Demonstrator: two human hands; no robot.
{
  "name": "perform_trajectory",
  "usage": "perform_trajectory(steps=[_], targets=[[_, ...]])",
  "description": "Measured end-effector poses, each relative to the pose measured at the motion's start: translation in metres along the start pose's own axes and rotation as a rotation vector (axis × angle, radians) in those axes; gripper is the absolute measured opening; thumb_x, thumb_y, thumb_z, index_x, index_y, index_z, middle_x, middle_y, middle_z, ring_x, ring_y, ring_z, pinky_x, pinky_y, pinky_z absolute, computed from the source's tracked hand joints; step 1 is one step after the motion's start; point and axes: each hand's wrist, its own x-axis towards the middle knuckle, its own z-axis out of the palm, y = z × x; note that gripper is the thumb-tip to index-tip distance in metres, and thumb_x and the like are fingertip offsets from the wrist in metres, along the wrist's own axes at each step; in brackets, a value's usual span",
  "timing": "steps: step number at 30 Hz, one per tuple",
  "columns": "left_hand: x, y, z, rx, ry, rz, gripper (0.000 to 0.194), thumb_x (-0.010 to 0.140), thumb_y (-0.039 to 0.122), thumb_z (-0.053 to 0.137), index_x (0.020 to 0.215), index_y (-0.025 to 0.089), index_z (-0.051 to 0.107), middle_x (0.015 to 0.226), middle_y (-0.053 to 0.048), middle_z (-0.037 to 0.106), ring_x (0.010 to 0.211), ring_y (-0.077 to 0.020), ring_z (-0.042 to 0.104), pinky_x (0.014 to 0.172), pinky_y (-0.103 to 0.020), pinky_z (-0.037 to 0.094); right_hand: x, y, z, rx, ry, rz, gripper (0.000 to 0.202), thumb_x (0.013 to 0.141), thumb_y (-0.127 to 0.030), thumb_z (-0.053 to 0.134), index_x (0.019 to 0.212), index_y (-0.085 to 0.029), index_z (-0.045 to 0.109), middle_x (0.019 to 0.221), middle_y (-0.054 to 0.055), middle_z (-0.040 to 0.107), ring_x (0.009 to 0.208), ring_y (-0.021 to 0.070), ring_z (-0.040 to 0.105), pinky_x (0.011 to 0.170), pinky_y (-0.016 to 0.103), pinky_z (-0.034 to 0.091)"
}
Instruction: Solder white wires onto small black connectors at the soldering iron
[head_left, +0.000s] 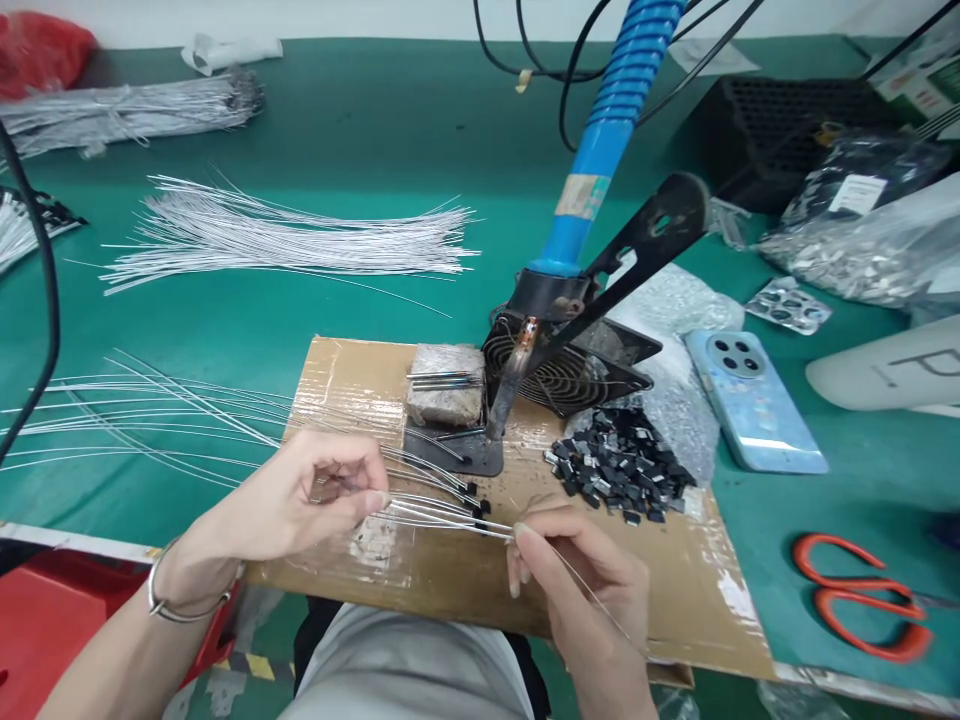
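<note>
White and thin, likely handle as light, springy, kinkable wires (450, 517), pinched in left grip (322, 500) and right grip (589, 565), best held near tips.

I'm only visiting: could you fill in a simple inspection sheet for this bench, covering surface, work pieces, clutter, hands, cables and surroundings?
Surface: green tabletop, with a cardboard sheet at the near edge.
Work pieces: thin pale wires in the hands; a larger wire bundle behind; a heap of small black pieces on the right; a blue tool slanting down.
Clutter: phone, orange-handled scissors, plastic bag.
Hands: left hand and right hand both pinch wires.
Cables: black cables behind the tool; a black cord at the left edge.
Surroundings: pale wall behind; a red object lower left.
</note>
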Motion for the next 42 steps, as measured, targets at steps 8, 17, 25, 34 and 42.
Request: perform_trajectory(steps=[8, 17, 25, 34, 42], targets=[[0.004, 0.027, 0.054, 0.247, 0.087, 0.066, 0.024, 0.099, 0.028, 0.057, 0.122, 0.024, 0.063, 0.085, -0.002, 0.069, 0.072, -0.0176, 0.061, 0.070, -0.030, 0.047, -0.002, -0.001, 0.008, -0.309, -0.004, -0.257, 0.013, 0.092, -0.013, 0.064, 0.083, -0.021, 0.069, 0.072, -0.001, 0.061, 0.064, 0.0126, 0.054, 0.057, 0.026, 0.040], [0.021, 0.016, 0.078, -0.220, 0.159, -0.033, 0.022, 0.099, 0.029, 0.058, 0.082, 0.017, 0.063, 0.063, 0.003, 0.054, 0.051, -0.0091, 0.036, 0.046, -0.023, 0.026, -0.003, 0.007, 0.009, -0.238, 0.046, -0.132, 0.016, 0.095, -0.021, 0.063, 0.085, -0.021, 0.075, 0.069, 0.000, 0.062, 0.059, 0.0128, 0.057, 0.056, 0.026, 0.043], [0.029, 0.017, 0.073, -0.380, 0.245, -0.126, 0.020, 0.091, 0.030, 0.064, 0.077, 0.016, 0.063, 0.060, 0.002, 0.056, 0.049, -0.0092, 0.038, 0.045, -0.023, 0.026, 0.004, 0.015, -0.007, 0.116, 0.088, 0.052, 0.055, 0.108, -0.045, 0.032, 0.098, -0.021, 0.080, 0.074, 0.005, 0.072, 0.061, 0.0157, 0.067, 0.059, 0.028, 0.055], [0.029, 0.021, 0.072, -0.389, 0.260, -0.089, 0.018, 0.092, 0.029, 0.066, 0.079, 0.016, 0.071, 0.068, -0.002, 0.065, 0.058, -0.0116, 0.049, 0.051, -0.024, 0.035, 0.002, 0.008, 0.010, -0.225, 0.043, -0.119, 0.013, 0.089, -0.013, 0.071, 0.089, -0.025, 0.077, 0.074, -0.002, 0.066, 0.061, 0.0103, 0.062, 0.054, 0.020, 0.048], [0.028, 0.022, 0.075, -0.361, 0.278, -0.094, 0.020, 0.092, 0.030, 0.065, 0.080, 0.015, 0.071, 0.067, -0.002, 0.065, 0.057, -0.0115, 0.048, 0.051, -0.024, 0.034, 0.003, 0.007, 0.009, -0.227, 0.040, -0.151, 0.016, 0.089, -0.010, 0.070, 0.090, -0.025, 0.076, 0.071, -0.002, 0.064, 0.059, 0.0095, 0.060, 0.053, 0.019, 0.046]])
